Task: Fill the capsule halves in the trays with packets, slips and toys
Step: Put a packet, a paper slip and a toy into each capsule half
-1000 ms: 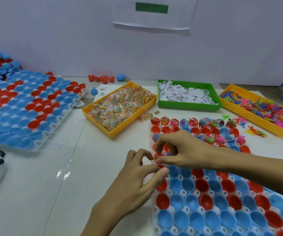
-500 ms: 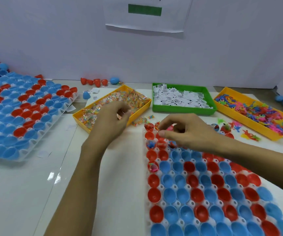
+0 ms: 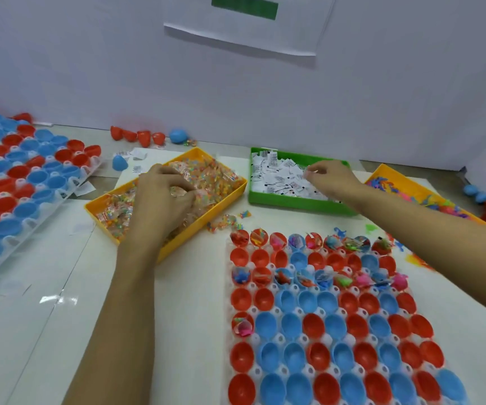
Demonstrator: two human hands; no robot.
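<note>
Packets (image 3: 206, 182) light, crinkly, slippery; pinch by edge. Left hand (image 3: 163, 197) curled in yellow bin (image 3: 174, 247), probably gripping one; right hand (image 3: 329, 176) pinching slip (image 3: 309, 171), frame centre.

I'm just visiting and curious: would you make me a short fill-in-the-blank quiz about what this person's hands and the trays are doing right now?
1. The left hand reaches into the ____ bin of clear packets.
2. The right hand pinches at white paper slips inside the ____ bin.
3. The capsule halves in the near tray are red and ____.
4. In that tray's row farthest from the person, the halves are ____ with items.

Missing words: yellow; green; blue; filled
</note>
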